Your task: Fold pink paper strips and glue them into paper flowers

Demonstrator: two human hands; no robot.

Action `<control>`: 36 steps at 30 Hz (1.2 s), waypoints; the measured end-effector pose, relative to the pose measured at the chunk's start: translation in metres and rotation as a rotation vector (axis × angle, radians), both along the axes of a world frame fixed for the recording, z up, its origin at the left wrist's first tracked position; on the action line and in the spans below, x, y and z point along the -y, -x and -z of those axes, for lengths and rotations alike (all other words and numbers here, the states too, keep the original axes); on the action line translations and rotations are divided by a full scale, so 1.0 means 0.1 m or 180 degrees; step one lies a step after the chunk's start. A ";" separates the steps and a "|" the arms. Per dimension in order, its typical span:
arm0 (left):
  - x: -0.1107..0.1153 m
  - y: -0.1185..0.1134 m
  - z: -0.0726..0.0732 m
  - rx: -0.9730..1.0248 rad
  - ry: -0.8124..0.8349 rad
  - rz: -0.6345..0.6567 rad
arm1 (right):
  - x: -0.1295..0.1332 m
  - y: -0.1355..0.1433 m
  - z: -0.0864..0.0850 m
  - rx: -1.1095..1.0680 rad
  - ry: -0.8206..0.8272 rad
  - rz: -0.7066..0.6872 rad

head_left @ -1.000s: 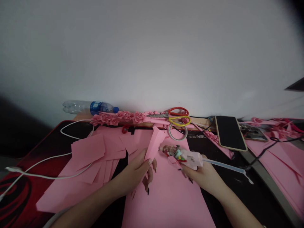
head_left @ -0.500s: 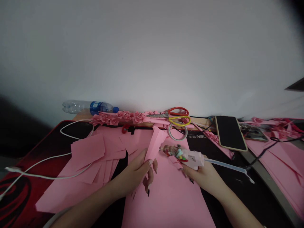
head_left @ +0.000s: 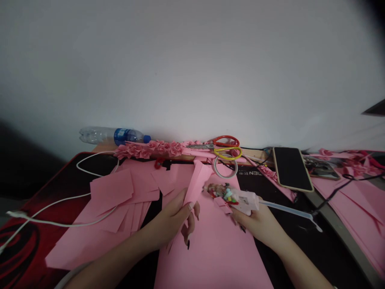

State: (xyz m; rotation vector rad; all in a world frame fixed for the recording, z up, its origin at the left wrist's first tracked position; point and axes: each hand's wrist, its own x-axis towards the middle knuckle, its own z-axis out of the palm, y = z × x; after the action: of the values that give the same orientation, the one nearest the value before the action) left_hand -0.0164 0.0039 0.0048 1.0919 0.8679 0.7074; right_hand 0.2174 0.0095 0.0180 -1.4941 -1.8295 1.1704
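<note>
- Left hand [head_left: 177,218]: angled in from near edge of light-wood desk [head_left: 101,149], fingers pinching folded pink paper strip [head_left: 196,181].
- Right hand [head_left: 260,220]: angled in opposite, fingers around white plastic glue gun [head_left: 247,201], its nozzle [head_left: 205,188] near strip.

Blk/red surface [head_left: 52,184], prob. desk mat: pink sheets [head_left: 111,188] L & ctr., wht. cable [head_left: 69,225].

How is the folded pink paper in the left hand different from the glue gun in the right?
The folded pink paper is plain, whereas the glue gun has a pale body and a lumpy, multicoloured front. The paper is a slim strip; the gun is bulkier, with a translucent stick out its back. The paper points away from the person, while the gun lies crosswise, nose towards it. Both are hand-held.
</note>
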 end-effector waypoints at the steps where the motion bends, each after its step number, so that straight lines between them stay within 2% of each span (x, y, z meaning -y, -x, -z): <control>1: 0.00 0.00 0.00 -0.0018 0.0004 -0.0002 | 0.00 0.00 0.00 -0.0006 -0.0004 0.0011; 16: 0.00 0.00 -0.03 -0.0028 -0.0010 -0.0003 | 0.00 -0.01 0.01 -0.0009 -0.0057 -0.0002; 36: 0.00 0.00 0.01 0.0047 0.0043 0.0000 | 0.00 -0.01 -0.01 0.0038 -0.0243 0.0001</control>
State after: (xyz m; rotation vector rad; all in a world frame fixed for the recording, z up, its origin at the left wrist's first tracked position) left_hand -0.0165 0.0040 0.0038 1.0734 0.8589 0.7079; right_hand 0.2184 0.0092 0.0190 -1.4614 -1.8606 1.0812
